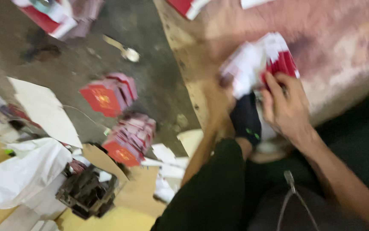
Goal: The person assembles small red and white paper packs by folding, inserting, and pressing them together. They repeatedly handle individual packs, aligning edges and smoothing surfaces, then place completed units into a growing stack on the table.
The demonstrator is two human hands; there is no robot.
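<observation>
The view is blurred. A stack of flat red and white packets [261, 60] rests on the edge of a worn pinkish table [342, 47]. My right hand [285, 107] grips the stack's near right side, fingers curled over the red packets. At the stack's lower left, my left hand [223, 92] holds the white part. Between my forearms is a black shape with a small green mark [245, 120], possibly a sock on my raised foot.
Two piles of red packets [107, 95] [129, 139] lie on the dark floor to the left. Also there are a white sheet [43, 109], a white bag [17, 171], brown cardboard [138, 190], a dark metal object [86, 192] and a spoon-like item [124, 49].
</observation>
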